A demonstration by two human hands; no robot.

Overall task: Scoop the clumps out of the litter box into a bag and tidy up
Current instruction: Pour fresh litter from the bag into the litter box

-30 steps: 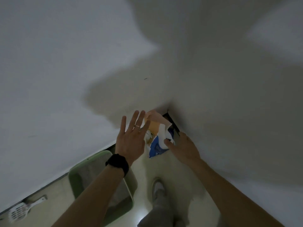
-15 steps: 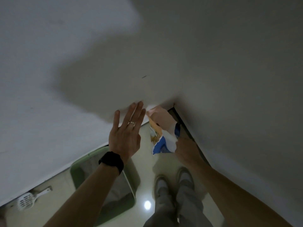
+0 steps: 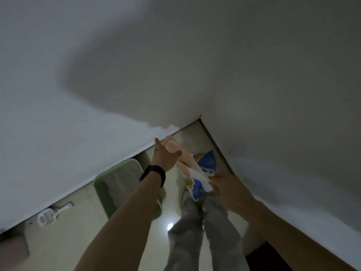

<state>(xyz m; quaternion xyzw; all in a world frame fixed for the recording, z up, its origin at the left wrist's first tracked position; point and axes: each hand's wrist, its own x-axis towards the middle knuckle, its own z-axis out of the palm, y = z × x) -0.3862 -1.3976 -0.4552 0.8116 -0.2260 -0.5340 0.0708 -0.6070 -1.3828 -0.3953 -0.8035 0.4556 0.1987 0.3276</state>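
Both outstretched, gripping bag (image 3: 208, 163): left hand (image 3: 165, 156), right hand (image 3: 229, 190).

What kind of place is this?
Probably a corner of a home: plain white walls meet over a glossy floor, a green litter box sits by the wall, and a white scoop lies on the floor near it. Left hand and right hand hold a printed bag.

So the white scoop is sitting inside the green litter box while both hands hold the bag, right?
Not quite. The white scoop isn't inside the green litter box. The head view shows it lying on the floor by the wall, apart from the box. The left hand and right hand do both hold the bag.
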